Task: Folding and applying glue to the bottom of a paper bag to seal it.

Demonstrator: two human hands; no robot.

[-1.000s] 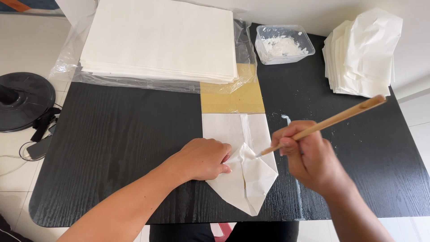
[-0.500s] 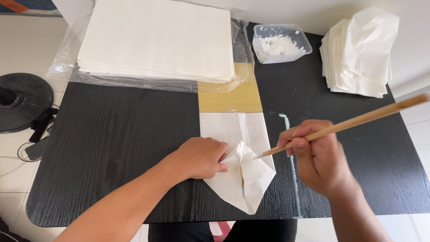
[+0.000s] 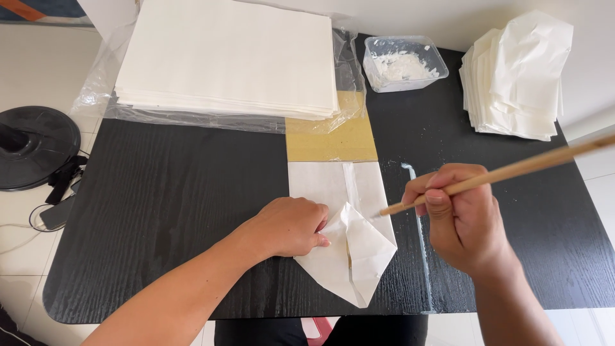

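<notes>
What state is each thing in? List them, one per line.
Left hand: pressing down the paper bag, whose bottom is folded to a point.
Right hand: gripping a stick, tip at the fold.
Tub: open, holding white paste.
Sheet stack: flat, on plastic.
Bag pile: stacked.

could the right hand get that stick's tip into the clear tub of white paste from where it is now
Probably yes. The right hand holds the wooden stick beside the folded paper, and the open plastic tub sits farther up the black table with only bare tabletop between them.
</notes>
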